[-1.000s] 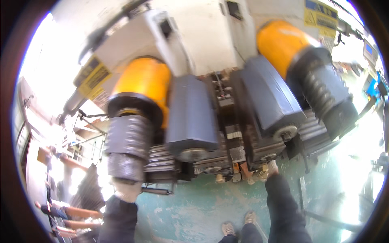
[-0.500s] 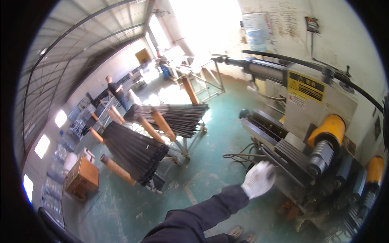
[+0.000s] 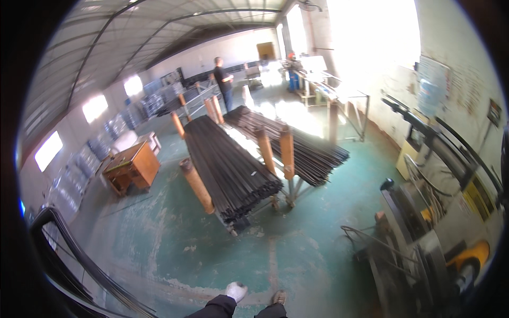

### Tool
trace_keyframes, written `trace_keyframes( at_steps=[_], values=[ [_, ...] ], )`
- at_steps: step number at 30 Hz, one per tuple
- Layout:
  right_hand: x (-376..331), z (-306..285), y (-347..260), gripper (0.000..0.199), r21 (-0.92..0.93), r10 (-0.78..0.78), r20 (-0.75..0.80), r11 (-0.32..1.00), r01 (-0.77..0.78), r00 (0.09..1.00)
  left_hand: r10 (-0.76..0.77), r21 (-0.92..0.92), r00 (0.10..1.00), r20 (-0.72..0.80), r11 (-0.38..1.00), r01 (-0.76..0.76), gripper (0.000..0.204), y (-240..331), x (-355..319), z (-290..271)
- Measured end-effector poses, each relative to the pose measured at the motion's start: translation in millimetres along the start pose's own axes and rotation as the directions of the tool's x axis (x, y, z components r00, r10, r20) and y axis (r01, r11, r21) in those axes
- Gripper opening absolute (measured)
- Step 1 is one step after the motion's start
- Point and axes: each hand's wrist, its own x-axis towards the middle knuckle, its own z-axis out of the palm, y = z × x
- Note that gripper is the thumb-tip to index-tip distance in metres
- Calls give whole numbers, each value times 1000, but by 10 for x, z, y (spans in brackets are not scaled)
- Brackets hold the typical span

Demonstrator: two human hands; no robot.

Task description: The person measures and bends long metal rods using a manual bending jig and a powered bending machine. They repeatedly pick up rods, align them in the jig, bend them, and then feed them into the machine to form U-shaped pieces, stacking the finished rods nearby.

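Observation:
My left hand (image 3: 236,291), in a white work glove and dark sleeve, is low in the view above the green floor. Its fingers look curled in, with nothing visible in them, and it touches nothing. My right hand is out of view. Ahead of me lies a stack of long black bars or tubes (image 3: 225,164), on a low rack with brown upright posts (image 3: 196,185). A second stack of dark bars (image 3: 302,151) lies just to its right. One of my shoes (image 3: 279,297) shows beside the left hand.
A machine with an orange-yellow part (image 3: 472,257) and hoses stands at the right. Curved black strips (image 3: 79,265) are close at lower left. A wooden desk (image 3: 132,167) and plastic-wrapped bundles (image 3: 71,183) line the left. A person (image 3: 223,82) stands far back.
My view has swung right to left, so the machine now sits nearer the right rim and the bar stacks are central. My left hand has drawn back from beside the machine, down toward my body.

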Motion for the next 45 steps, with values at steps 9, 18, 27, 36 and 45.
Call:
trace_keyframes(
  at_steps=[9, 18, 27, 36, 45],
  values=[
    [3988, -929, -3823, 26, 640, -48, 142, 766, -55, 989, 78, -410, 753, -653, 800, -438, 21, 1086, 1954, -2322],
    [5959, -3446, -7670, 25, 610, -540, -375, 467, 639, 753, 71, 63, 487, -871, 997, -32, 43, 965, 3931, -4934],
    [9014, -3987, -10529, 44, 352, -636, -621, 297, 888, 459, -312, -149, 643, -699, 943, 296, 76, 1309, 5790, -5642],
    [10642, -3097, -12319, 34, 95, -505, -837, 248, 964, 212, -220, 14, 312, -924, 796, 605, 40, 1328, 6769, -5524],
    [10972, -2874, -12842, 24, 126, -433, -878, 202, 971, 204, -119, 23, 226, -967, 839, 544, 30, 1274, 7192, -5739]
  ],
)
